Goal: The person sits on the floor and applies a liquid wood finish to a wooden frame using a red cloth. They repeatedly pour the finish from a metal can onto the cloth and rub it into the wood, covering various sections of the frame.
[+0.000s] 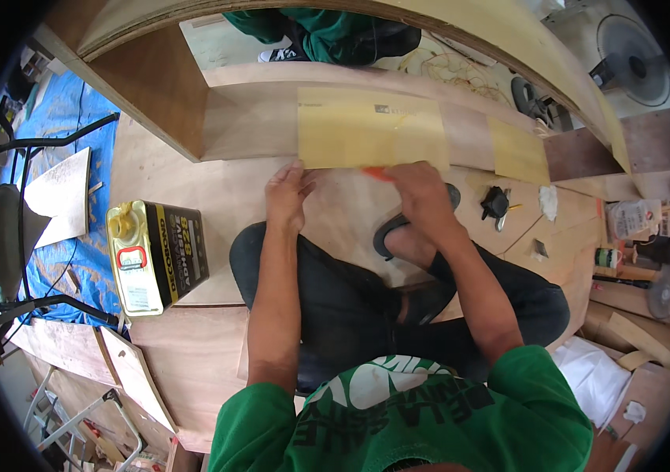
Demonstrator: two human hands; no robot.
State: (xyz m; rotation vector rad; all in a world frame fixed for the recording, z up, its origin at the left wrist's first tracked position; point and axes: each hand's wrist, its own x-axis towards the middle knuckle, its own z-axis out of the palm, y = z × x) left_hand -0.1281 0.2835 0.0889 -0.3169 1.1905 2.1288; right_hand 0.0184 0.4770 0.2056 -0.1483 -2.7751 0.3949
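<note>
A thin, glossy yellow sheet [366,130] lies against the face of a long wooden board, its lower edge toward me. At its lower left corner, my left hand [287,193] pinches the edge between fingertips. My right hand [427,195] is closed around an orange-red hand tool [376,172] at the sheet's lower edge. Blur and my fingers hide most of that tool, so its exact kind is unclear. I sit cross-legged on plywood, with a sandal [388,236] just below my right hand.
To my left stands a rectangular adhesive can [181,248] with a yellow cap. A wooden cabinet frame [154,86] rises ahead. A black round object [495,203] and scraps lie at right. Beyond are a fan [632,59], a black metal frame [28,145], and a blue tarp [99,181].
</note>
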